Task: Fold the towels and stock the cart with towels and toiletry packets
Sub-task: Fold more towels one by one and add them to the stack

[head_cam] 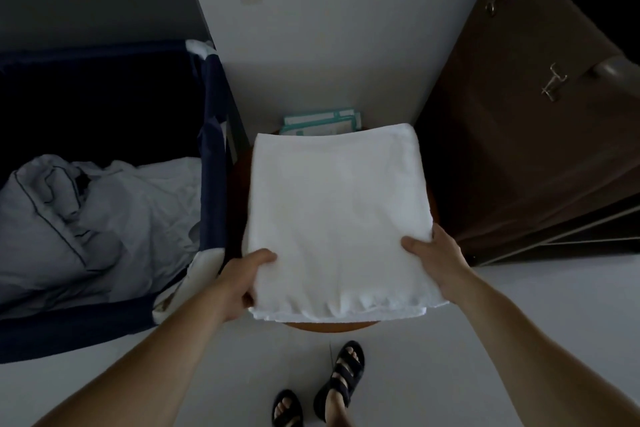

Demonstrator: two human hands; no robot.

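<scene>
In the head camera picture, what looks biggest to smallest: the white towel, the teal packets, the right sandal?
1. white towel, clearly largest.
2. right sandal and teal packets: about alike; the towel hides part of the packets, so unranked.

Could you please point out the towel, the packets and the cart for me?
towel (336, 211), head view, middle of its top face.
packets (320, 121), head view, face of the top packet.
cart (212, 135), head view, its navy side wall.

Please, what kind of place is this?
Probably a hotel housekeeping corner: a navy fabric cart holds crumpled linen, a folded white towel is above a round wooden table, and teal packets lie behind it.
</scene>
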